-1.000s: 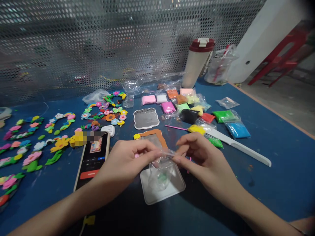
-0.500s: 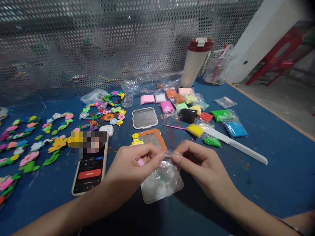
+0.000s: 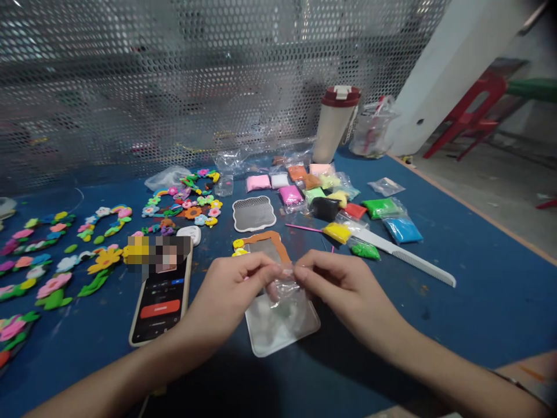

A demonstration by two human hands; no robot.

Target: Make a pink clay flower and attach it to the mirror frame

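Between my two hands hangs a small clear plastic bag (image 3: 285,290), its top edge pinched on both sides. My left hand (image 3: 241,284) grips the left part of that edge with thumb and fingers. The right part is pinched by my right hand (image 3: 342,284). Below the bag lies a pale, rounded translucent sheet (image 3: 282,328). Just beyond my fingers is a frame (image 3: 281,247) with a brown clay border and yellow pieces at its left corner, partly hidden by my left hand. Behind it rests a white-edged mirror (image 3: 254,213).
A phone (image 3: 161,307) and colourful clay flower pieces (image 3: 104,259) lie left. Packets of coloured clay (image 3: 326,208), a white comb (image 3: 404,255) and a pink stick (image 3: 304,227) are right of the mirror. A tumbler (image 3: 334,125) stands at the back beside a plastic bag (image 3: 375,128).
The view has shifted slightly, so the tumbler and packets appear lower and further left. Both hands still pinch the bag, now a little closer together, and the bag looks more bunched up.
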